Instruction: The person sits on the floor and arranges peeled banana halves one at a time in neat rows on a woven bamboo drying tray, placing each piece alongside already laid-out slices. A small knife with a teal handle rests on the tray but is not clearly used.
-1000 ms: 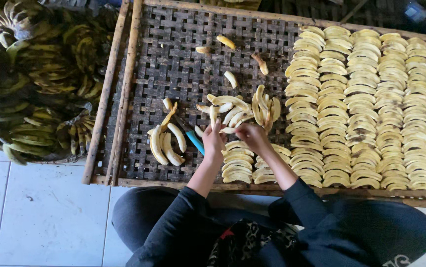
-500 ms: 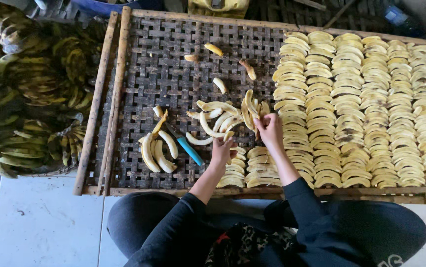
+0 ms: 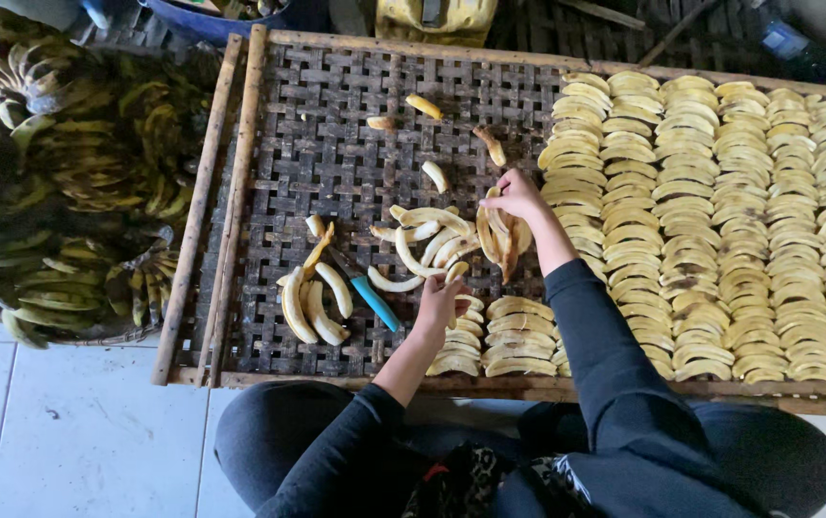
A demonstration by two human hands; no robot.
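A woven drying rack (image 3: 336,144) in a wooden frame lies before me. Its right part is covered by neat rows of sliced banana halves (image 3: 720,211). My right hand (image 3: 514,195) reaches up over a loose pile of peeled bananas (image 3: 432,240), its fingers closed on banana pieces (image 3: 499,235) hanging below it. My left hand (image 3: 440,302) is lower, beside the near rows of slices (image 3: 499,336), pinching a banana piece. A blue-handled knife (image 3: 367,293) lies on the rack left of my left hand, next to several whole peeled bananas (image 3: 312,302).
Bunches of unpeeled green-yellow bananas (image 3: 58,192) are heaped on the floor left of the rack. A few stray banana pieces (image 3: 423,105) lie on the far weave. A blue tub (image 3: 212,19) and a yellow container (image 3: 432,19) stand beyond the rack. White floor tiles (image 3: 68,432) are at lower left.
My right hand has moved up and away over the pile, lifting banana pieces. My left hand stays near the front rows of slices.
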